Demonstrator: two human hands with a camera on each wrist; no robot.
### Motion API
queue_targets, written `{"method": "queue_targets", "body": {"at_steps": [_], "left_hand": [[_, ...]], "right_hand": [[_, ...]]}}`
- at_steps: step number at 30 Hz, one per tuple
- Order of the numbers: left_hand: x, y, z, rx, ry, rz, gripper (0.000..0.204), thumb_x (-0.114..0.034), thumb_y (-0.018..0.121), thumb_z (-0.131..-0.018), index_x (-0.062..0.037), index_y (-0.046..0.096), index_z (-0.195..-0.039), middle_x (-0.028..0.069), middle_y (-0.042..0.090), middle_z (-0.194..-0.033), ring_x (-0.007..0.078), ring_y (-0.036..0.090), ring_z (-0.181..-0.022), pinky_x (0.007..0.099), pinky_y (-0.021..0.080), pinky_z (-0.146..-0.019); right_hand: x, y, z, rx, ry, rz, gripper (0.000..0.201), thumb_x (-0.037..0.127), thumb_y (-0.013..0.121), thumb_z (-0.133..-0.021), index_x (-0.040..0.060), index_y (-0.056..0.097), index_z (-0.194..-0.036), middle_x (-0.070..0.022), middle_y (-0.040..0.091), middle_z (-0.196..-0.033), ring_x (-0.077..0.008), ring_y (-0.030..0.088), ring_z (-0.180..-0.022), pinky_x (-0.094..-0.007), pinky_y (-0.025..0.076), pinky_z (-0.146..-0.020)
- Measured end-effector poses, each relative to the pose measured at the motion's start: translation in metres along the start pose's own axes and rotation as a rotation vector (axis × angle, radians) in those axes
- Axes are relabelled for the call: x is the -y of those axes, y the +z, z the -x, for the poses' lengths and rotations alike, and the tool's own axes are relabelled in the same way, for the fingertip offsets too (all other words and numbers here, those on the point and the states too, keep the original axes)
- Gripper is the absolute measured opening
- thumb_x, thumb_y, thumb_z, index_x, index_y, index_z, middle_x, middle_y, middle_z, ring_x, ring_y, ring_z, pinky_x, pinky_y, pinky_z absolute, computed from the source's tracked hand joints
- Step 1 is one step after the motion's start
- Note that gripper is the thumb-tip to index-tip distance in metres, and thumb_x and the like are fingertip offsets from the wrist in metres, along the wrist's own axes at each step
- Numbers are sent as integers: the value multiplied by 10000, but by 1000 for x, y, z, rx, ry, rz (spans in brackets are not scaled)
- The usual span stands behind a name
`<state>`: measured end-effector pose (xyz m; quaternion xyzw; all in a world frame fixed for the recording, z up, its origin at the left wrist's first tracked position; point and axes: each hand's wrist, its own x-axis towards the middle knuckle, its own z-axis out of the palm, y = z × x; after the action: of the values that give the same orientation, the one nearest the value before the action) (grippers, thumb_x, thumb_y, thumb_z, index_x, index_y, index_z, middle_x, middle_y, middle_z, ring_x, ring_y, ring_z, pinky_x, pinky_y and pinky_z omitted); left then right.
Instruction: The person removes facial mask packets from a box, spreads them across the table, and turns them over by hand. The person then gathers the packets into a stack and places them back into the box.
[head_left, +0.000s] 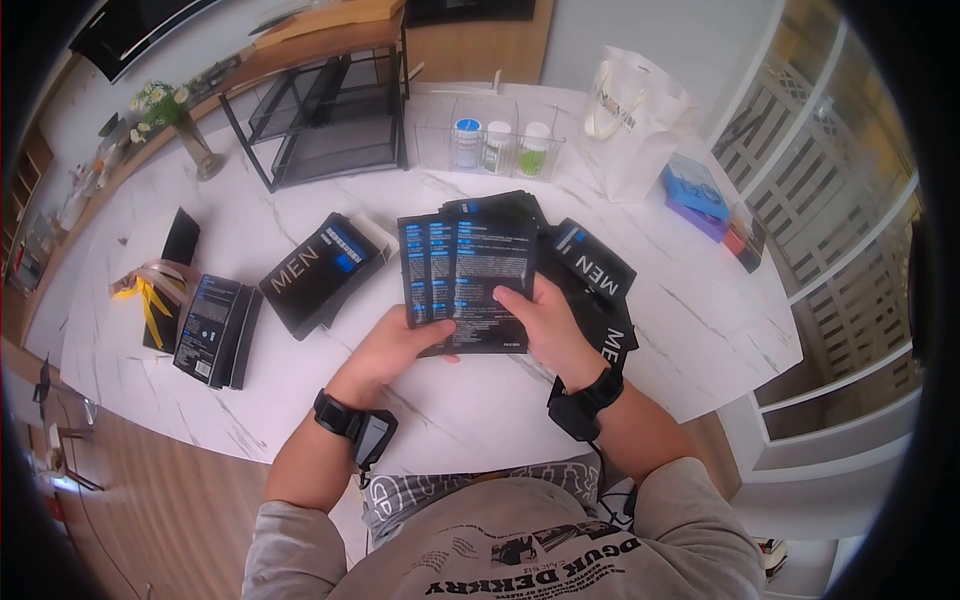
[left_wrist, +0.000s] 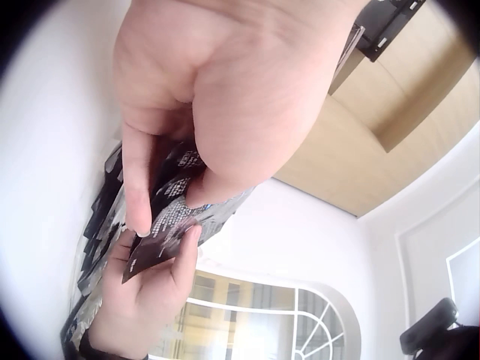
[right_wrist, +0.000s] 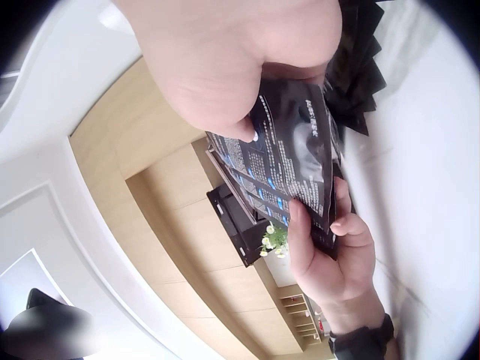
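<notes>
Several flat black sachets (head_left: 490,270) with blue and white print are fanned out in front of the person, over the table. The left hand (head_left: 400,345) pinches their lower left corner, thumb across the front. On the right edge the right hand (head_left: 550,325) grips the same sachets, its thumb pressed on the printed face. In the left wrist view the sachets (left_wrist: 172,210) overlap in a staggered stack between both hands. Seen from the right wrist, the front sachet (right_wrist: 292,142) bends slightly. Behind them more black sachets (head_left: 505,205) lie on the table.
Black MEN boxes lie left (head_left: 315,275) and right (head_left: 595,262) on the marbled table (head_left: 250,420). Dark boxes (head_left: 210,330) and a ribboned black box (head_left: 165,270) stand farther left. At the back are a mesh rack (head_left: 330,150), a clear organizer (head_left: 430,150) with bottles, and a white bag (head_left: 630,130).
</notes>
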<state>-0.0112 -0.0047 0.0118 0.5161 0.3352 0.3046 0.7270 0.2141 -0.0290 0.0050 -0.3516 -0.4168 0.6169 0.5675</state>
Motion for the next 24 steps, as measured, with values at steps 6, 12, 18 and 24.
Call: {"method": "queue_targets", "body": {"at_steps": [6, 12, 18, 24], "left_hand": [[6, -3, -4, -26, 93, -3, 413, -64, 606, -956, 19, 507, -1349, 140, 653, -1189, 188, 635, -1052, 333, 528, -905], [-8, 0, 2, -160, 423, -153, 457, -195, 554, -1015, -48, 471, -1439, 104, 637, -1221, 149, 582, -1125, 312, 480, -952], [3, -16, 1, -4, 348, -381, 504, -402, 412, -1067, 7, 662, -1225, 88, 704, -1111, 152, 614, -1056, 308, 466, -935], [0, -17, -6, -111, 96, 98, 778, -577, 227, -1050, 58, 664, -1156, 157, 688, -1138, 223, 671, -1038, 336, 532, -935]], "right_hand": [[-1, -1, -2, 3, 19, -15, 273, 28, 576, -981, -31, 569, -1247, -68, 657, -1177, -119, 621, -1036, -284, 510, -927], [0, -5, -3, -29, 88, 25, 316, 23, 582, -968, -20, 554, -1279, -68, 652, -1188, -129, 619, -1062, -293, 500, -950], [4, -4, -3, 79, 106, 21, 467, 16, 585, -957, -5, 443, -1402, -92, 600, -1273, -152, 593, -1130, -314, 496, -971], [17, -2, 1, 47, 206, -217, 456, 206, 496, -1032, 33, 398, -1442, -114, 585, -1285, -207, 615, -1137, -377, 539, -930]]}}
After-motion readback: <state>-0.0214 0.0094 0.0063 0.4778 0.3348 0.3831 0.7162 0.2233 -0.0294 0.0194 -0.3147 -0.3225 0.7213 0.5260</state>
